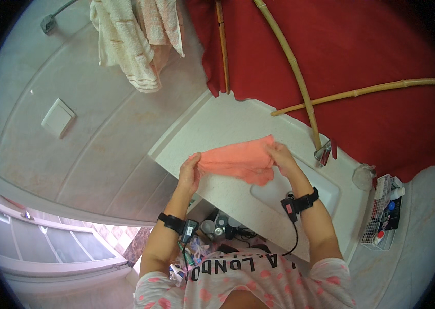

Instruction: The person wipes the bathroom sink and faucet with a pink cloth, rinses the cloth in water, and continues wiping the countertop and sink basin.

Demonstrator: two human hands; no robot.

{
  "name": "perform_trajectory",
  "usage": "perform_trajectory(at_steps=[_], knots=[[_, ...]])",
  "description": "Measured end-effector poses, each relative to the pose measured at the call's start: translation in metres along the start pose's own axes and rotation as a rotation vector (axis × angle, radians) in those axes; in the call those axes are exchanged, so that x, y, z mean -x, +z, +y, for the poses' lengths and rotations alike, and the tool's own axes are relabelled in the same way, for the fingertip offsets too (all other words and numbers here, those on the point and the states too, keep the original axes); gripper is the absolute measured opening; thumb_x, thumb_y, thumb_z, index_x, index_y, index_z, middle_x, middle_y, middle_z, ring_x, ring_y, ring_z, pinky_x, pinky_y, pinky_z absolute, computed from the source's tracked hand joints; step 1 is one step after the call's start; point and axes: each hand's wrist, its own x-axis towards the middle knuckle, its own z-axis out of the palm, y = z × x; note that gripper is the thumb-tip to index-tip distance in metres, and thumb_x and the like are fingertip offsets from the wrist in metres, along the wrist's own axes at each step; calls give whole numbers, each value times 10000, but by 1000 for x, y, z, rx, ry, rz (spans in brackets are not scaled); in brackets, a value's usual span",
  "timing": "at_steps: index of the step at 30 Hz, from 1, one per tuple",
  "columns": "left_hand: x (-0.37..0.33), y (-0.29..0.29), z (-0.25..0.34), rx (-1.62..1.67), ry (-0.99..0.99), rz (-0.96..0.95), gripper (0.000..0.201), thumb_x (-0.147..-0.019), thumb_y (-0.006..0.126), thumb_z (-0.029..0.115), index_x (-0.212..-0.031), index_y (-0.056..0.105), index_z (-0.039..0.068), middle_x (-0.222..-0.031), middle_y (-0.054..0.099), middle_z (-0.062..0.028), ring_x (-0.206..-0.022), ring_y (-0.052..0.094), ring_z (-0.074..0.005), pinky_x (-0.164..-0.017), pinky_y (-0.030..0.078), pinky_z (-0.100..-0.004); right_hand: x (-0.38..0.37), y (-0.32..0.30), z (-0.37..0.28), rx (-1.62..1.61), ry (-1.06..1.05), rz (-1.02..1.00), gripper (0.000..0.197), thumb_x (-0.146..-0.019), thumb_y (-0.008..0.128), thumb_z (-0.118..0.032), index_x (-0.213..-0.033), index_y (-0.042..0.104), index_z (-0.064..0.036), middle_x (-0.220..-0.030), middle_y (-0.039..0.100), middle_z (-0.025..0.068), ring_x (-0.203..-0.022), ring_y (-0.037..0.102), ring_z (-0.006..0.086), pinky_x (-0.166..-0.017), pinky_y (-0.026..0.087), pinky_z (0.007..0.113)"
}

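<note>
A coral-pink cloth (235, 158) is stretched between my two hands above the pale countertop (217, 116). My left hand (190, 172) grips its left end, fingers closed on the fabric. At the other end, my right hand (280, 156) pinches the upper right corner. The cloth's lower edge hangs in loose, wavy folds. To the right of the cloth and partly behind my right forearm lies the white sink basin (325, 190). Each wrist wears a black strap with a small cabled device.
A tap with red handles (325, 152) stands behind the basin. Bamboo poles (299, 77) cross over a red cloth at the back. A wire basket of bottles (380, 216) sits at the right. Towels (125, 44) hang at upper left. Several containers (220, 229) stand below the counter.
</note>
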Motion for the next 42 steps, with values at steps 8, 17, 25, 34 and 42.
perform_trajectory(at_steps=[8, 17, 25, 34, 42], knots=[[2, -12, 27, -123, -27, 193, 145, -880, 611, 220, -927, 612, 83, -809, 597, 20, -717, 543, -70, -590, 408, -216, -28, 16, -9, 264, -85, 55, 166, -855, 685, -206, -900, 638, -53, -764, 618, -9, -627, 551, 74, -533, 430, 227], [0, -22, 58, -238, 248, 205, 168, -879, 607, 283, -860, 618, 116, -751, 549, 52, -697, 503, -64, -635, 408, -239, -60, 41, -4, 75, -400, 62, 164, -890, 640, -164, -926, 628, -5, -813, 637, -7, -685, 534, 44, -610, 420, 189], [23, -157, -80, -815, -93, 326, 345, -790, 683, 188, -1050, 621, -31, -964, 622, -96, -815, 584, -187, -727, 484, -321, -6, 10, 135, 943, 185, -31, 313, -874, 629, -161, -1140, 575, -7, -1029, 626, 120, -952, 603, 230, -837, 479, 335], [-30, -64, -103, -1471, 732, -251, 538, -824, 584, 144, -1310, 444, -38, -1368, 433, -203, -1293, 362, -386, -1071, 299, -483, -65, 57, 182, 1251, -596, -204, 545, -865, 583, -181, -1360, 428, -14, -1414, 407, 178, -1312, 361, 330, -1102, 285, 418], [-7, -121, -118, -1768, 466, -162, 669, -873, 539, 338, -1403, 343, -21, -1480, 296, -203, -1380, 234, -382, -1123, 164, -528, -55, 109, 225, 1492, -553, -376, 612, -899, 512, -325, -1403, 369, -8, -1483, 328, 142, -1390, 245, 310, -1141, 157, 487]])
